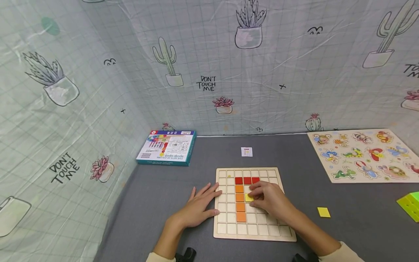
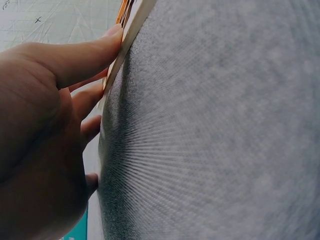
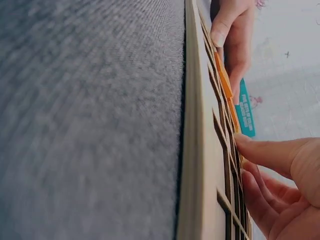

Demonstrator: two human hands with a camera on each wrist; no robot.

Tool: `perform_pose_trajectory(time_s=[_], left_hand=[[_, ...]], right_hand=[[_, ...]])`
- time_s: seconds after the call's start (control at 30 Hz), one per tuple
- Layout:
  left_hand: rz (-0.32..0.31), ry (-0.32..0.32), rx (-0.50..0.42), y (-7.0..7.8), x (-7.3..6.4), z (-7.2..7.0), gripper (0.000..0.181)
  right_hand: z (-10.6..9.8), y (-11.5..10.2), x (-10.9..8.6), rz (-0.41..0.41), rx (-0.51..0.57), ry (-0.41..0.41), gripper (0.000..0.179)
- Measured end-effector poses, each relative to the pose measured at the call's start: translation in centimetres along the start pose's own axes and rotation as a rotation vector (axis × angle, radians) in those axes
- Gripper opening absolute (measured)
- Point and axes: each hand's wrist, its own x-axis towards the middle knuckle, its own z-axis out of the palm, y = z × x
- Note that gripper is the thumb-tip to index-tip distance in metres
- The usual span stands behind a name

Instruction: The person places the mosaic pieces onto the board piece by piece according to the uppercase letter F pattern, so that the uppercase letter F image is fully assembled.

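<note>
A wooden grid board lies flat on the table. Three red tiles sit in a row near its top, and a column of several orange tiles runs down from the left one. My right hand is over the board, pinching a yellow tile beside the orange column; its fingers partly cover that tile. With fingers spread and fairly straight, my left hand touches the board's left edge. The left wrist view shows its thumb against the board's side.
A loose yellow tile lies right of the board. Behind the board is a small printed card. A boxed set stands back left, an insect picture board back right. A yellow-green block is at the right edge.
</note>
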Motion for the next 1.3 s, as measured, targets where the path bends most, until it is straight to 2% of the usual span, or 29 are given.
perform_pose_trajectory(time_s=[0.13, 0.2, 0.4, 0.53, 0.7, 0.87, 1.17, 1.3], left_hand=[[0.003, -0.003, 0.003, -0.1, 0.1, 0.1, 0.061], [0.005, -0.002, 0.003, -0.2, 0.1, 0.1, 0.06], [-0.002, -0.001, 0.001, -0.1, 0.1, -0.1, 0.06], [0.002, -0.005, 0.0, -0.1, 0.0, -0.2, 0.06], [0.01, -0.009, -0.004, -0.2, 0.0, -0.1, 0.06], [0.012, -0.008, -0.005, -0.2, 0.0, -0.1, 0.06], [0.016, -0.007, 0.0, -0.1, -0.1, -0.1, 0.06], [0.013, -0.003, 0.001, -0.2, 0.0, -0.1, 0.06]], right_hand=[[-0.8, 0.7, -0.7, -0.059, 0.101, -0.024, 0.033], [-1.4, 1.2, -1.3, -0.101, 0.112, -0.006, 0.036], [-4.0, 2.7, -3.3, -0.209, -0.086, 0.13, 0.041], [-6.0, 4.0, -5.2, -0.226, -0.135, 0.197, 0.044], [-8.3, 5.9, -7.5, -0.197, -0.159, 0.237, 0.047], [-9.6, 8.0, -9.7, -0.153, -0.193, 0.247, 0.052], [-9.9, 11.2, -12.5, 0.075, -0.248, 0.163, 0.045], [-10.0, 11.6, -12.9, 0.116, -0.27, 0.139, 0.043]])
